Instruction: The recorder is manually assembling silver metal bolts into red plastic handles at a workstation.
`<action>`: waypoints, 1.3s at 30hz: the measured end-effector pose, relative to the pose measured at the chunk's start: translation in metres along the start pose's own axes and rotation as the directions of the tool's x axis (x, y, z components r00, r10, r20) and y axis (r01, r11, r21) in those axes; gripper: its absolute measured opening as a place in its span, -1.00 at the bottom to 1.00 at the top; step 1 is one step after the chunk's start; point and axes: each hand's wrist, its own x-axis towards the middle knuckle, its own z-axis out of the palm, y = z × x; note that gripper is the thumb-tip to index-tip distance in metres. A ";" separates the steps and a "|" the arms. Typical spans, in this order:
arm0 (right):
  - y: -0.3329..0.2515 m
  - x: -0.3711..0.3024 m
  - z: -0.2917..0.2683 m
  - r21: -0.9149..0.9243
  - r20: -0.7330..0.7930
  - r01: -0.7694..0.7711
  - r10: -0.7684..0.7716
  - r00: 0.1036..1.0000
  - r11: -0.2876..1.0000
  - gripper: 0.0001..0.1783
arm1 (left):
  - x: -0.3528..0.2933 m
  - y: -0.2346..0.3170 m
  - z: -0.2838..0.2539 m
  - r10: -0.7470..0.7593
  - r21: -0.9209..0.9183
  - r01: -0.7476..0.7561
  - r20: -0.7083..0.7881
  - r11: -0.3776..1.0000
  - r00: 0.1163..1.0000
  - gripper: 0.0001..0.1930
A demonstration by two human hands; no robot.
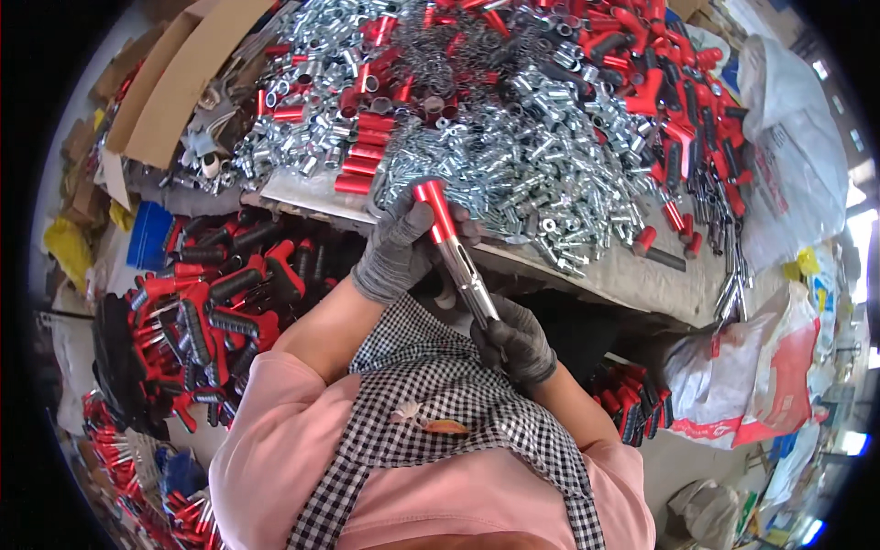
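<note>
Both my hands wear grey knit gloves and hold one part between them, in front of my chest near the table edge. It is a slotted silver metal tube with a red sleeve (pixel 466 275) on its far end, tilted from upper left to lower right. My left hand (pixel 396 249) is closed round the red end, with some fingers hidden behind it. Lower down, my right hand (pixel 521 341) grips the tube's near silver end. Just beyond my left hand, several red sleeves (pixel 364 165) lie in a row on the table.
Silver metal fittings (pixel 541 156), dark springs (pixel 440 60) and red-black handles (pixel 678 101) are heaped across the table (pixel 632 275). More red-black handles (pixel 211 321) fill a pile at my left. White sacks (pixel 752 367) stand at the right; a cardboard box (pixel 179 92) is at the far left.
</note>
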 end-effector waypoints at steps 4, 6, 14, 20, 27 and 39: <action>0.003 0.003 0.011 -0.094 -0.147 0.009 -0.023 0.989 0.995 -0.33 | -0.010 -0.012 0.003 0.212 0.370 -0.226 0.078 0.901 0.974 -0.40; 0.004 0.004 0.018 -0.043 -0.130 0.001 -0.006 0.991 0.999 -0.35 | -0.014 -0.015 0.000 -0.117 0.330 0.031 0.244 0.944 0.963 -0.42; 0.011 0.021 0.025 0.017 -0.035 0.017 -0.017 0.999 1.000 -0.38 | -0.016 -0.015 0.011 -0.113 0.166 0.079 0.208 0.983 0.972 -0.34; 0.029 0.018 -0.030 -0.442 0.125 -0.141 0.217 0.968 0.886 -0.48 | -0.043 -0.020 -0.001 -0.178 0.649 0.020 0.178 0.760 0.968 -0.41; -0.110 0.035 -0.022 -0.975 -0.001 0.013 -0.063 0.998 0.220 -0.66 | -0.062 -0.055 -0.027 -0.462 0.162 0.450 0.045 0.878 0.886 -0.58; -0.270 0.204 -0.147 -0.824 -0.247 -0.334 -0.242 0.938 -0.457 -0.56 | -0.024 -0.019 0.013 -0.425 0.548 0.437 -0.158 0.713 0.892 -0.79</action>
